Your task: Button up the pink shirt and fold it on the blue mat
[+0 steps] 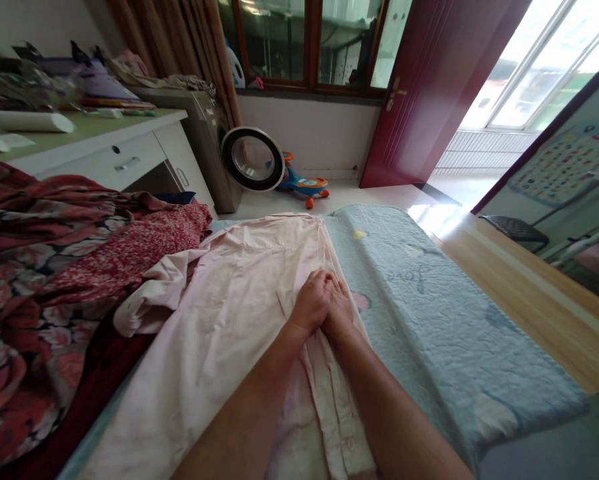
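A pale pink button-up shirt point(229, 320) lies spread out on the bed, its button placket running down the right side. My left hand point(312, 300) and my right hand point(340, 308) meet on this placket, side by side and touching. The fingers of both are curled in, pinching the shirt's cloth at the front edge. Just what sits between the fingertips is hidden by the hands. One sleeve of the shirt folds out to the left, and below my wrists the lower placket shows a button.
Red floral clothes point(24, 280) are heaped on the left. A light blue quilted bed cover point(429, 293) reaches the bed's right edge. Beyond stand a cluttered desk point(164, 120), a washing machine with its round door point(253, 160) swung out, a blue-orange ride-on toy point(304, 183) and a red door point(419, 93).
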`<state>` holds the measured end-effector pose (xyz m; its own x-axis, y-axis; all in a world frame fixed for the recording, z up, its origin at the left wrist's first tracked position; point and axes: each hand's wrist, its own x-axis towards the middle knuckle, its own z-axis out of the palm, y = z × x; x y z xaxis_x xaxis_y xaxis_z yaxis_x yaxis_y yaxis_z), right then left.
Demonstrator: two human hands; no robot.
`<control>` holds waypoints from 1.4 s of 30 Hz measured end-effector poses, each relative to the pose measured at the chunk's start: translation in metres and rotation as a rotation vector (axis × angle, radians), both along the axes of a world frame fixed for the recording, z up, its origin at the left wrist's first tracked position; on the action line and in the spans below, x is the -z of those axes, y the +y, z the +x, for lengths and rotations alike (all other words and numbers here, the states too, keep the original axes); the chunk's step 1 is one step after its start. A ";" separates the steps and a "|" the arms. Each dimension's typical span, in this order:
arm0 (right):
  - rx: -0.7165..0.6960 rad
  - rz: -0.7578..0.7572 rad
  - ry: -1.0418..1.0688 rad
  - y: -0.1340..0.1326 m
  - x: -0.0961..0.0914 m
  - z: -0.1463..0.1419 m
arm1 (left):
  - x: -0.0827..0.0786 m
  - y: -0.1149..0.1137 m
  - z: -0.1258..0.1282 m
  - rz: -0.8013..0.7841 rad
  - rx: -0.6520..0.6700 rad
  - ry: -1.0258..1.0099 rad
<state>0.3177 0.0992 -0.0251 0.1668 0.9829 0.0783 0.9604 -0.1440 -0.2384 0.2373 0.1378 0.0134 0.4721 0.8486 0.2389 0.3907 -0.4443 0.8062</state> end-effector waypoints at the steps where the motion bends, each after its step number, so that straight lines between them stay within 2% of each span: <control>1: -0.003 -0.019 -0.007 -0.001 -0.002 0.001 | 0.003 0.000 0.002 -0.066 -0.013 -0.051; 4: -0.032 -0.039 -0.017 0.001 -0.008 0.006 | 0.015 0.004 0.002 -0.191 -0.095 -0.177; 8: -0.035 -0.038 -0.020 0.015 -0.015 0.023 | 0.027 0.009 0.002 -0.185 -0.185 -0.191; 11: -0.048 -0.050 -0.022 0.032 -0.016 0.041 | 0.031 0.007 0.003 -0.040 -0.160 -0.011; 16: -0.036 -0.014 -0.001 0.067 -0.020 0.063 | 0.027 -0.004 -0.001 0.306 -0.062 0.445; 19: -0.012 0.056 0.025 0.092 -0.025 0.061 | 0.025 -0.008 -0.004 0.388 -0.069 0.563; 22: -0.018 0.161 0.074 0.112 -0.024 0.051 | 0.023 -0.007 -0.008 0.387 -0.092 0.605; 25: -0.055 0.209 0.162 0.123 -0.015 0.042 | 0.019 -0.001 -0.012 0.309 -0.071 0.610; 29: -0.026 0.155 0.154 0.131 -0.006 0.040 | 0.011 0.008 -0.020 0.226 0.004 0.548; 36: 0.172 0.027 0.127 0.163 -0.020 0.038 | 0.008 0.025 -0.034 0.080 0.047 0.306; 39: 0.239 0.045 0.115 0.167 -0.020 0.036 | 0.010 0.034 -0.040 0.010 -0.056 0.206; 42: 0.244 0.105 0.110 0.161 -0.013 0.035 | 0.012 0.041 -0.046 0.086 -0.254 0.215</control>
<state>0.3528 0.2603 -0.0118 0.4110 0.8999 0.1459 0.8677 -0.3371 -0.3653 0.1916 0.1792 0.0013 0.2952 0.9267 0.2326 0.6543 -0.3735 0.6575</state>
